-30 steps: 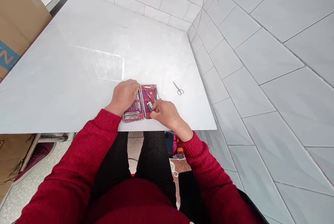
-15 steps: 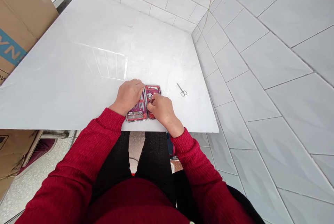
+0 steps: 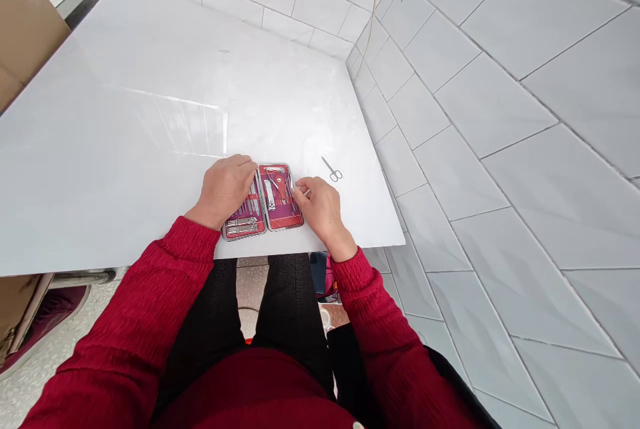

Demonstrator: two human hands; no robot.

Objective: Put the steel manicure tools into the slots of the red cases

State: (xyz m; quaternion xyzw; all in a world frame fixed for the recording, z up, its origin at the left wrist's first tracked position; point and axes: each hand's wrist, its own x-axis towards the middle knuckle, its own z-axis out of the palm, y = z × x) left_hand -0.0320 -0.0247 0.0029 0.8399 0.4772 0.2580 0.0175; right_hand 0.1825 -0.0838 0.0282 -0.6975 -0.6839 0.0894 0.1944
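Observation:
An open manicure case with a red and purple lining lies near the table's front edge. Its left half holds nail clippers and several slim metal tools, partly covered by my left hand. That hand rests on the case, its fingers bent over the upper left part. In the right half are another nail clipper, an orange-red tool and thin metal pieces. My right hand is at the case's right edge, thumb and fingers pinched round something small and pale. Small scissors lie to the right on the table.
The white table meets a tiled wall on the right and another behind. A cardboard box stands at the far left. A pale cable hangs in the corner.
My right hand has moved right, from over the right half of the case to its edge, uncovering the tools there. My left hand stays on the case. The whole view has shifted slightly.

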